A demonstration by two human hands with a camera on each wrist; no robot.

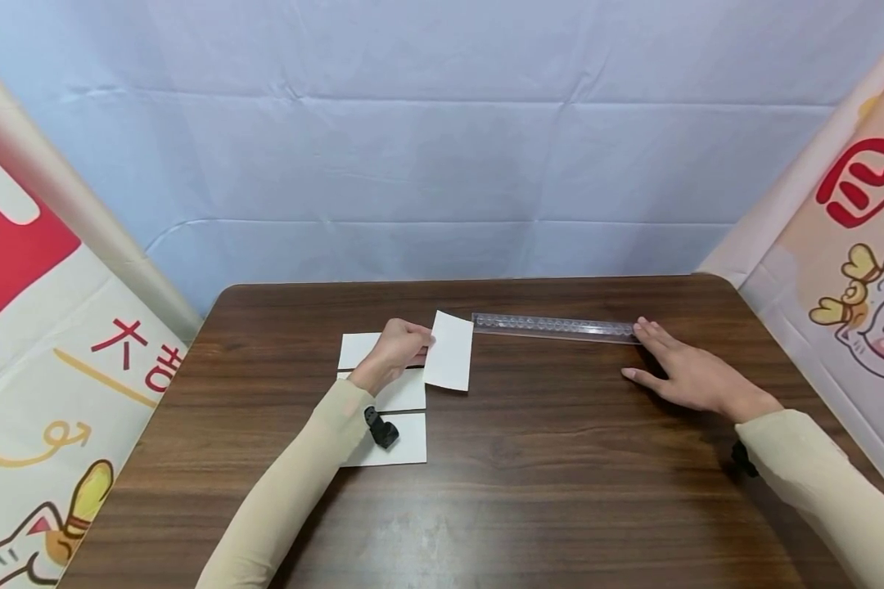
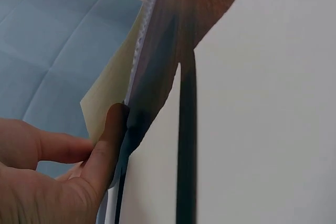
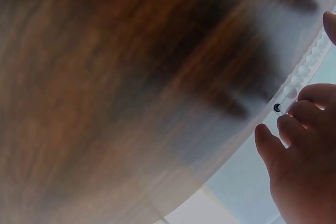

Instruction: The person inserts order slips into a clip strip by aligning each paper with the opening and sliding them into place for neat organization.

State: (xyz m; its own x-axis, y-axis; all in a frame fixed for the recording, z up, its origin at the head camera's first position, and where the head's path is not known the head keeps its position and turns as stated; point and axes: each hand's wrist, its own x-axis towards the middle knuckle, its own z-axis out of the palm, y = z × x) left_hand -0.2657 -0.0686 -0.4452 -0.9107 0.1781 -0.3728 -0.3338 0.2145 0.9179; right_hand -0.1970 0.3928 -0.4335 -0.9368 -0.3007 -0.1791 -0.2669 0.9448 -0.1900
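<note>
My left hand (image 1: 395, 353) pinches a white paper card (image 1: 449, 352) by its left edge, thumb and finger meeting on it. The card is raised off the table at a tilt, close to the left end of a clear plastic ruler (image 1: 556, 325). In the left wrist view the same card (image 2: 107, 93) rises behind the fingertips. Beneath my left arm lie several white cards (image 1: 401, 439) in a column, partly covered by the hand and wrist. My right hand (image 1: 688, 375) has its fingers extended, with the fingertips touching the ruler's right end; the ruler (image 3: 304, 69) also shows in the right wrist view.
The dark wooden table (image 1: 530, 491) has rounded far corners. A pale cloth backdrop (image 1: 442, 164) hangs behind its far edge. Printed sheets stand at the left (image 1: 66, 368) and right (image 1: 847, 245). A black wrist strap (image 1: 381, 428) sits on the left sleeve.
</note>
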